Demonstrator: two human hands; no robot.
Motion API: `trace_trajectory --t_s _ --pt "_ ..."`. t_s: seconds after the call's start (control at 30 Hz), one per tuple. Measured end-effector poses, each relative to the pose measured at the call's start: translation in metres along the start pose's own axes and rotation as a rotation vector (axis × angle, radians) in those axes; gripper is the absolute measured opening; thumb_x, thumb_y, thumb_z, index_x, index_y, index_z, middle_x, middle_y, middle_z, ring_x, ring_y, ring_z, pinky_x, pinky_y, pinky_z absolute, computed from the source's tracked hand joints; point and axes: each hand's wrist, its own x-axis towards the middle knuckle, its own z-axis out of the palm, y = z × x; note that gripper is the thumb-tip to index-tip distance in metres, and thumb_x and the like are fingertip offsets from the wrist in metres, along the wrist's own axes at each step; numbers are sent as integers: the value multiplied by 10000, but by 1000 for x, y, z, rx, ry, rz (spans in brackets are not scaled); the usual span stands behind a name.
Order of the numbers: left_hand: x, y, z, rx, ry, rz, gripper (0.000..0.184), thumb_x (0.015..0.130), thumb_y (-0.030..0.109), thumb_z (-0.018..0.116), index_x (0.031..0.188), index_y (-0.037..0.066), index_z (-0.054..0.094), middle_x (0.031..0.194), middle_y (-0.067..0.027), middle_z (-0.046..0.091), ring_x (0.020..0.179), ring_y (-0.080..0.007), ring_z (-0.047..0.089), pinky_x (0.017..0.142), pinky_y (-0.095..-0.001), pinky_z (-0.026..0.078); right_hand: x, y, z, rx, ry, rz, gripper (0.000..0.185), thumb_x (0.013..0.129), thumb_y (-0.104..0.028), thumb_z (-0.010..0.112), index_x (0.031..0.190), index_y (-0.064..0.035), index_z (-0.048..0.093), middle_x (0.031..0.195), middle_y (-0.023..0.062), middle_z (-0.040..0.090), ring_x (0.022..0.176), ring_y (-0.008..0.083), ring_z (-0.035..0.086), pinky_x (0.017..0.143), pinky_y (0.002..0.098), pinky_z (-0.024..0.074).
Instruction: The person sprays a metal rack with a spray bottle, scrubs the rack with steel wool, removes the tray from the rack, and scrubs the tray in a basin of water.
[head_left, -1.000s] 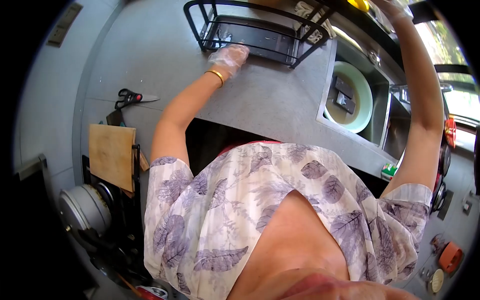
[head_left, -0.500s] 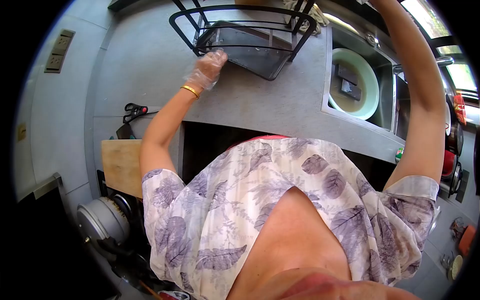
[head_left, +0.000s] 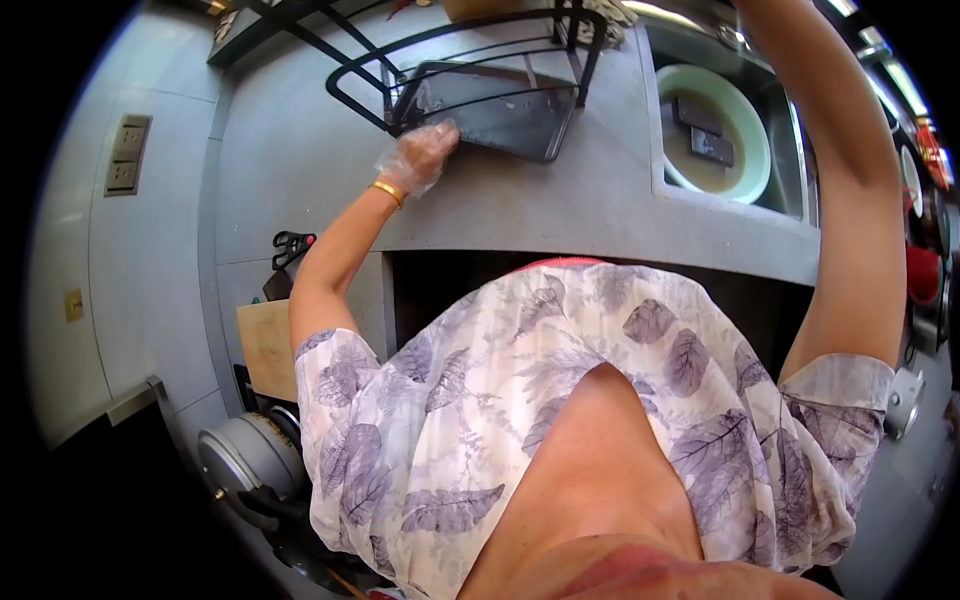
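My left hand (head_left: 424, 156), in a clear plastic glove with a gold bangle at the wrist, is closed on the near left edge of a dark tray (head_left: 500, 118). The tray lies on the grey counter, under the bars of a black metal rack (head_left: 470, 32), with its near edge sticking out in front. Wet spots shine on it. My right arm reaches up past the top edge of the view, so my right hand is out of sight.
A pale green basin (head_left: 758, 150) holding cloudy water and dark blocks stands in the sink (head_left: 800, 190). Black-handled scissors (head_left: 290, 248) lie at the left of the counter (head_left: 560, 210). Below them are a wooden board (head_left: 265, 350) and a metal pot (head_left: 245, 455).
The tray has come partly out from under the rack toward me, with my left hand at its edge. My right hand has left the top of the view, which has shifted.
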Motion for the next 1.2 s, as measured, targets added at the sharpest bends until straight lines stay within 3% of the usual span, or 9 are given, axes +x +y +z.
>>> trace_trajectory --t_s 0.2,0.33,0.43,0.53,0.63,0.73,0.93,1.07,1.2 --pt "16 17 -2 46 -305 -111 384 714 43 537 1098 39 513 1033 -139 578 808 -256 592 667 -337 496 26 -14 42 22 -18 20 469 826 -343 568 1106 27 498 1024 166 556 806 220 585 532 271 489" --pt "-4 4 5 33 -19 -26 324 731 57 514 1054 47 532 1017 -149 585 835 -268 603 655 -322 508 7 -38 108 122 92 231 483 828 -361 567 1095 36 499 1015 171 554 790 226 588 504 272 495" --pt "1 19 -5 -20 15 -146 287 753 49 514 1039 40 547 1017 -142 593 833 -275 604 677 -326 504 -32 -105 163 518 11 552 494 830 -375 566 1086 43 499 1008 174 553 778 231 591 483 272 500" --pt "8 22 -9 -36 119 -171 258 771 37 511 1024 42 559 1006 -131 600 817 -270 605 672 -323 502 -39 -186 181 1256 -269 940 603 794 -443 589 1112 54 466 945 175 556 723 256 592 449 314 503" --pt "9 23 -15 -32 130 -151 289 759 21 517 1045 47 555 1008 -130 601 822 -268 604 674 -324 503 -19 -190 241 1203 -174 854 518 805 -343 594 1086 73 466 905 174 561 710 278 600 444 347 513" --pt "9 21 -24 -38 100 -143 344 746 -5 520 1083 61 548 1035 -131 596 839 -272 605 684 -331 503 -10 -200 229 1718 -163 1115 398 796 -206 582 1008 114 478 849 171 562 647 290 605 435 352 523" --pt "-19 8 -55 -170 148 -292 369 763 -27 527 1119 69 538 1074 -130 590 840 -296 610 706 -340 503 -44 -259 212 1873 -79 1119 238 765 -76 542 859 138 499 743 159 569 489 253 569 370 343 509" --pt "-18 16 -61 -237 305 -350 217 799 33 562 1014 51 586 959 -135 619 805 -297 609 692 -331 496 -82 -232 153 1749 -137 1096 300 725 -95 570 971 64 506 801 154 573 622 235 597 418 355 519" --pt "-26 55 -34 -365 290 -590 119 826 119 571 896 39 625 852 -140 626 779 -281 609 686 -338 486 -162 -165 172 1543 77 1248 387 686 -63 567 1057 -28 460 838 89 564 702 197 590 546 361 531"
